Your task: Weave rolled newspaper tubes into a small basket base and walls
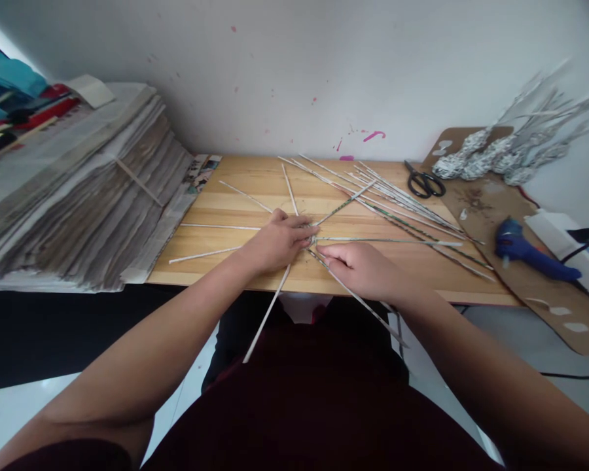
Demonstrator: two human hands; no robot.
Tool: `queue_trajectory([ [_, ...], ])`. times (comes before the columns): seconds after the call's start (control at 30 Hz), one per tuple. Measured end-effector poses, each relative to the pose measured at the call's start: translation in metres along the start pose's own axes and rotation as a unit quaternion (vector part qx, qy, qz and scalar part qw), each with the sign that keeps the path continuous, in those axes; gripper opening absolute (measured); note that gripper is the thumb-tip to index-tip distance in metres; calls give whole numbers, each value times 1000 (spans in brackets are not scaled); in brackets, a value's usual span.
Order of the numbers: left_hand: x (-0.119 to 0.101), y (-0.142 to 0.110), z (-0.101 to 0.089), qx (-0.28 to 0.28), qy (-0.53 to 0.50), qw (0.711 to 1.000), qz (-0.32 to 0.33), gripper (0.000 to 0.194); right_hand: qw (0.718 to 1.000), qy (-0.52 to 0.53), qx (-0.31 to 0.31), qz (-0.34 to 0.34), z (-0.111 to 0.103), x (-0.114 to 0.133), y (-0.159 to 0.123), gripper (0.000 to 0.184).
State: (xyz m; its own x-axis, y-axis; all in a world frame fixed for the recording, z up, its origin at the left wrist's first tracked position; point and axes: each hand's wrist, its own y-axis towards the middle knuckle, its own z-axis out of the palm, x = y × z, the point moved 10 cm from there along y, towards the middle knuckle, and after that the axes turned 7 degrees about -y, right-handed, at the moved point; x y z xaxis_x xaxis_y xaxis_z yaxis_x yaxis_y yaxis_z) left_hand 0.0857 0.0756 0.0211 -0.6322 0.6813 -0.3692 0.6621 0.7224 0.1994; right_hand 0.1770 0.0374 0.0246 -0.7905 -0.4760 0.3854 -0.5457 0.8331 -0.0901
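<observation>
Thin rolled-paper sticks (pixel 268 314) radiate like spokes from a shared middle on the wooden table (pixel 206 271). My left hand (pixel 281 241) lies flat over that middle, fingers stretched out and pressing down, so most of the crossing is hidden. Just to the right, my right hand (pixel 366 267) is closed, its thumb and forefinger pinching a rolled-paper stick (pixel 373 316) close to the centre. Which strand lies between the fingertips is partly hidden. One spoke (pixel 397 241) runs rightward above my right hand, and others point left, up and toward my lap.
Loose paper sticks (pixel 412 212) lie at the back right beside black scissors (pixel 425 182). A blue glue gun (pixel 530 252) rests on cardboard (pixel 485 229), near foil-like wrapped bundles (pixel 491 157) and a white power strip (pixel 564 245). Tall stacked newspapers (pixel 127 176) stand at left.
</observation>
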Motion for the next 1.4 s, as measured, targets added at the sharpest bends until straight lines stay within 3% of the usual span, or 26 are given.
queue_trajectory([
  [0.2,1,0,1,-17,14,1000,-21,36,998,64,15,20,3,1,-6,37],
  [0.47,7,8,-2,-40,8,997,-59,34,994,65,28,84,3,-3,-59,55],
  [0.73,8,10,-1,-16,18,997,-76,34,985,106,112,76,43,17,-112,55],
  [0.93,18,16,-2,-7,28,995,-99,34,979,162,123,25,59,40,-105,54],
  [1.13,18,13,5,101,63,989,-84,48,984,142,108,6,68,32,-106,50],
  [1.27,16,12,2,88,68,991,-78,47,984,138,110,9,88,23,-105,50],
  [1.4,17,17,2,71,73,989,-104,41,986,145,72,-44,86,37,-94,47],
])
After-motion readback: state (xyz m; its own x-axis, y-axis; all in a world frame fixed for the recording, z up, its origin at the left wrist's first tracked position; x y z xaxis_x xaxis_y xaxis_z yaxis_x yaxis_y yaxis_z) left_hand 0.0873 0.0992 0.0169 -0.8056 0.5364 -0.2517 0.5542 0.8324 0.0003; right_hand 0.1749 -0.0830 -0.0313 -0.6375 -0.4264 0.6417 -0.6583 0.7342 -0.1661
